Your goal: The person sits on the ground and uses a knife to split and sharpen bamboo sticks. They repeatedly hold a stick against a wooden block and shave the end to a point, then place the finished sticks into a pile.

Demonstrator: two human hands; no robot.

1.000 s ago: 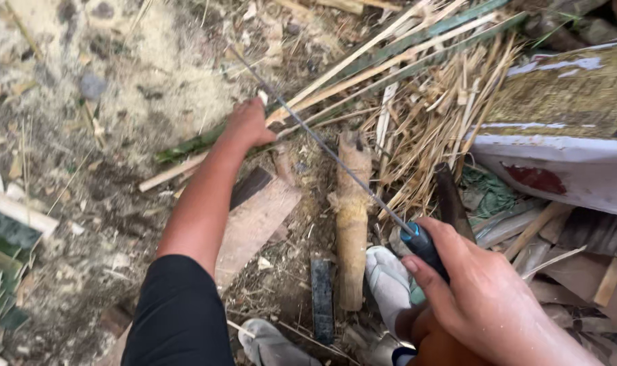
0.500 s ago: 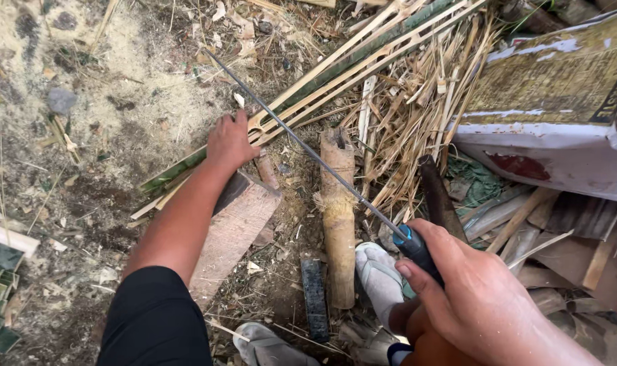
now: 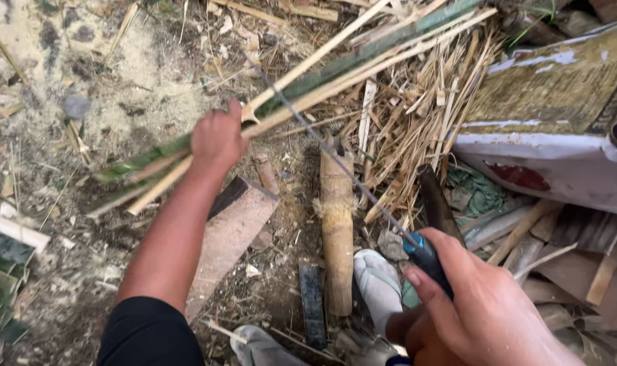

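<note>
Saw left hand (image 3: 217, 139) clamped on split bamboo strips (image 3: 335, 74), bundle lying slantwise just beyond upright bamboo stump (image 3: 337, 230). Right hand (image 3: 481, 318) fisted round blue-handled saw (image 3: 363, 186), blade laid across strips above stump. I judged sawing step under way; next stroke needed firm hold, steady blade angle. Sandalled foot (image 3: 379, 285) beside stump.

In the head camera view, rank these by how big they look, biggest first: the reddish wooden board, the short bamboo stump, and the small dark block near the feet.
1. Reddish wooden board, the widest.
2. Short bamboo stump: about as long as the board but narrower, so this ranking is close.
3. Small dark block, clearly the smallest.

All three lie on the ground at a similar distance from the camera.
</note>
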